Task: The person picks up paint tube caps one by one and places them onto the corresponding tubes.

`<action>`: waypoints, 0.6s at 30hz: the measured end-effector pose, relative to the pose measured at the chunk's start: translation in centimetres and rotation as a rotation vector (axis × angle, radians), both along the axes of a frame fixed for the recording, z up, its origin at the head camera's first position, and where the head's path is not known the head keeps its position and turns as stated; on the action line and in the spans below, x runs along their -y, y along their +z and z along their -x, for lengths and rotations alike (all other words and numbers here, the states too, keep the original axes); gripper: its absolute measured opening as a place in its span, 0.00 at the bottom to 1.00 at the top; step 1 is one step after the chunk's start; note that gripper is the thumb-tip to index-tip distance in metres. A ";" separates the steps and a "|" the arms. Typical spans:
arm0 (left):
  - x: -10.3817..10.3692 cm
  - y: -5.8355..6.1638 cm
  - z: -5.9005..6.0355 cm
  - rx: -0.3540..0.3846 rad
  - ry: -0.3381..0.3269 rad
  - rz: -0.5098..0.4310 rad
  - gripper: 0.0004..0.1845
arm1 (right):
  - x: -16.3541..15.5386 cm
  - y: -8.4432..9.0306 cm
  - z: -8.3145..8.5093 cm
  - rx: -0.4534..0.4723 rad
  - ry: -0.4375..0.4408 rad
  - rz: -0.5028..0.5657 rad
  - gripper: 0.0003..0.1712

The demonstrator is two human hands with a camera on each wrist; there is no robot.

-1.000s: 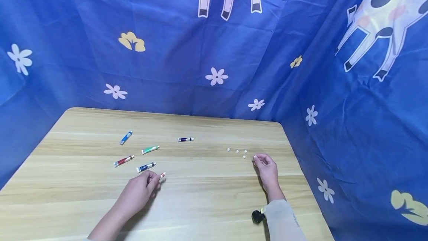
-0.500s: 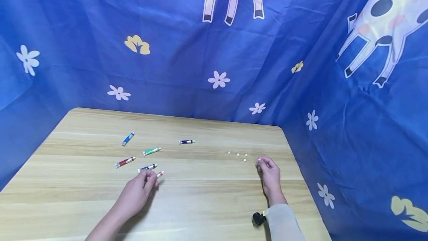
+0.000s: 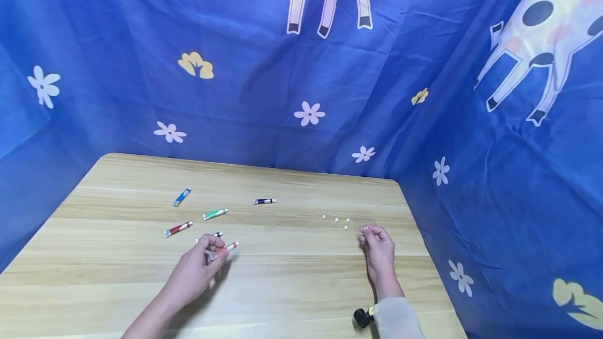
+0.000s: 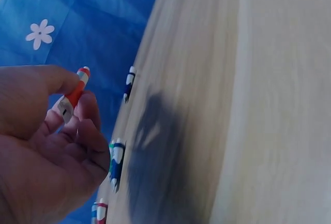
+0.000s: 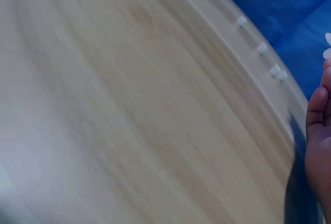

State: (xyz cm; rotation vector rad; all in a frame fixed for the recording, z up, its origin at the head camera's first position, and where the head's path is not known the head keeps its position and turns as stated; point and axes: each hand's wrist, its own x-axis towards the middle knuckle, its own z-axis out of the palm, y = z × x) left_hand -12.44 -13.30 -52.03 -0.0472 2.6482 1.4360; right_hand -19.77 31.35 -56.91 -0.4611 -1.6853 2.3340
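Observation:
In the head view my left hand point(image 3: 195, 271) pinches an orange-red paint tube point(image 3: 228, 248) between thumb and fingers, above the table. The left wrist view shows this tube point(image 4: 75, 94) standing slanted, its pale nozzle end up and its crimped end by the fingers. Behind that hand lies a dark blue paint tube point(image 3: 218, 234), largely covered by it. At the right, my right hand point(image 3: 379, 255) pinches a tiny white cap point(image 3: 365, 229) at its fingertips. Several more white caps point(image 3: 336, 219) lie just to its left.
Further paint tubes lie on the wooden table point(image 3: 292, 292): a blue one point(image 3: 181, 196), a green one point(image 3: 215, 214), a dark red one point(image 3: 178, 229) and a dark purple one point(image 3: 265, 201). Blue patterned cloth point(image 3: 245, 67) hangs behind and beside the table.
The orange-red tube has shifted in my left fingers, and much more of it shows now. My right hand has drawn slightly away from the loose caps, still pinching the small cap.

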 end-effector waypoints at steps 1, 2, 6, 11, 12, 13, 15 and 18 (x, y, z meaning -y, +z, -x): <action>-0.1 0.0 0.0 0.016 0.002 -0.026 0.13 | 0.2 0.1 0.0 -0.006 -0.002 0.004 0.10; -0.1 0.0 0.1 0.036 0.005 -0.056 0.13 | 0.4 0.2 -0.1 -0.014 -0.003 0.011 0.10; -0.4 0.1 0.1 0.121 0.015 -0.180 0.13 | 1.1 0.9 -0.1 -0.060 0.012 0.080 0.13; -0.7 0.1 0.0 0.137 0.000 -0.223 0.14 | 2.5 2.0 -0.2 -0.147 0.071 0.240 0.14; -0.8 0.0 0.0 0.132 -0.005 -0.218 0.14 | 2.9 2.3 -0.3 -0.163 0.082 0.260 0.14; -0.8 0.0 0.0 0.131 -0.006 -0.215 0.14 | 3.2 2.5 -0.4 -0.180 0.096 0.279 0.14; -1.0 0.0 0.0 0.143 -0.006 -0.222 0.14 | 4.0 2.8 -0.6 -0.205 0.127 0.307 0.14; -1.3 0.2 0.0 0.144 -0.008 -0.233 0.14 | 5.2 3.3 -1.1 -0.218 0.163 0.315 0.16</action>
